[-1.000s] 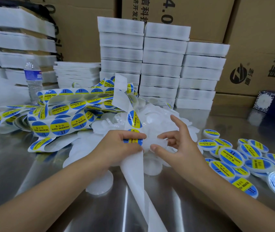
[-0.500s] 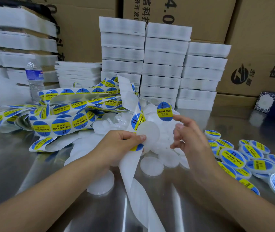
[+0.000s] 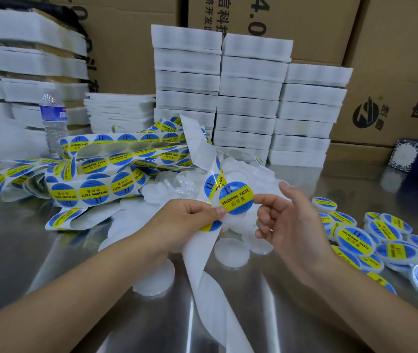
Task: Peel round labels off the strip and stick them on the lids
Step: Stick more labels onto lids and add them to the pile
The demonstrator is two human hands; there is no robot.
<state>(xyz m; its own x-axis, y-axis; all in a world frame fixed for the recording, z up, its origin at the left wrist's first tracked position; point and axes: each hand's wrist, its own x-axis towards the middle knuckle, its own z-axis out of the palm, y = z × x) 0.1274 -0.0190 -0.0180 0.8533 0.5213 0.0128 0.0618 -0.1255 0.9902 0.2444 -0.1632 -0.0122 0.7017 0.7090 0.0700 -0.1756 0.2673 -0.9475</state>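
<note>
Now left hand (image 3: 185, 220) grips white round plastic lid (image 3: 228, 217), right hand (image 3: 292, 225) pinches blue-yellow round label (image 3: 236, 198) against it; next, probably, press flat.

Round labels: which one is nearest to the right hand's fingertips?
The label raised at centre, its SOLDERING PASTE text facing the camera: the right hand holds its edge. The rest sit on the strip or on finished lids.

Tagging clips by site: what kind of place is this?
Probably a small packing or labelling workshop: printed cardboard cartons stacked behind, piles of white foam blocks, and soldering paste label strips heaped on a steel table beside finished labelled lids.
</note>
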